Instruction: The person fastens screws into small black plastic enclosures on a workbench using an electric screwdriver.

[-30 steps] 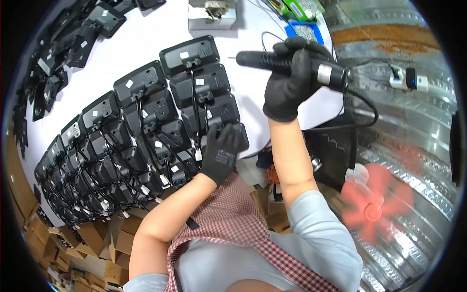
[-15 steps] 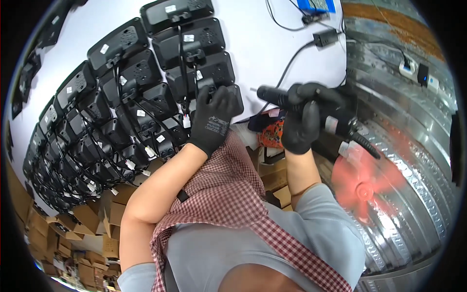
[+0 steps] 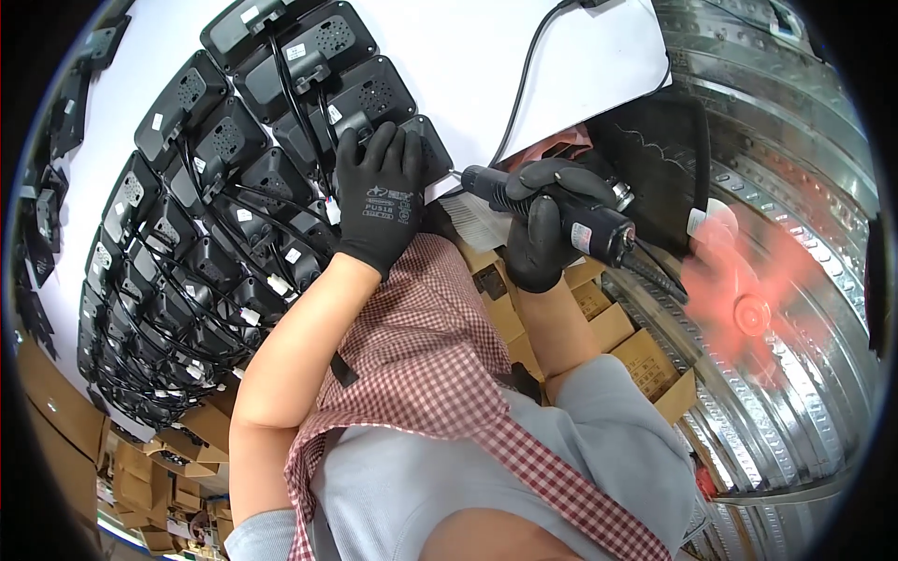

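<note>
Tabletop edge (image 3: 589,79) roomy — right hand (image 3: 552,215) grips screwdriver (image 3: 601,232); left hand (image 3: 380,201) over housing (image 3: 432,154), hold unclear.

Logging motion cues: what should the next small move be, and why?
Probably ease the driver slightly left, to bring its bit over the near housing. The right hand grips the driver with the bit pointing at the housing's right edge, and the left hand lies over that housing, seemingly steadying it. Whether the bit touches is unclear.
</note>
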{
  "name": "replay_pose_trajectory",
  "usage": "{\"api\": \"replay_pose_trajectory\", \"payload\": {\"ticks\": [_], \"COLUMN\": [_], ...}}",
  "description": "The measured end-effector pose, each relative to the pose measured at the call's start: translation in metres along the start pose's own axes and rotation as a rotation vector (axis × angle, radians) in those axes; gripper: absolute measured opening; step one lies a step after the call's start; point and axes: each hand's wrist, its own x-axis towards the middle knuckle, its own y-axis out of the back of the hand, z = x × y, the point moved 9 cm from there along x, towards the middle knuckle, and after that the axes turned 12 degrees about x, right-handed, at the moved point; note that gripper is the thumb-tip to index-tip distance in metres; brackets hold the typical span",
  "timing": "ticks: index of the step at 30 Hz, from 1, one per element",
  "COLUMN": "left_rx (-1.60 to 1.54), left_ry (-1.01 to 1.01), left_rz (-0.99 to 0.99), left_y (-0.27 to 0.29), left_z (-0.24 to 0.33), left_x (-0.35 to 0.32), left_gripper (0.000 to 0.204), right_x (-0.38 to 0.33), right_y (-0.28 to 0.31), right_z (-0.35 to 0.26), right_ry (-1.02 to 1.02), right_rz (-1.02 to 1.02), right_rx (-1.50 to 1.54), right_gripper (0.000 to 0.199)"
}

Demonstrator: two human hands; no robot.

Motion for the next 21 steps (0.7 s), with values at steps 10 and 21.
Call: {"api": "replay_pose_trajectory", "payload": {"ticks": [10,21], "left_rx": [-0.006,0.038], "left_ry": [0.008,0.003], "left_rz": [0.032,-0.012], "left_y": [0.003,-0.004], "left_z": [-0.001,0.001], "left_x": [0.002,0.0], "left_gripper": [0.057,0.05], "right_x": [-0.006,-0.007], "right_y": [-0.014,-0.052], "right_z": [0.015,0.03], "right_ry": [0.08,-0.075], "right_rz": [-0.117,-0.448], "right_rx": [0.09,-0.158], "right_gripper": [0.03,0.031]}}
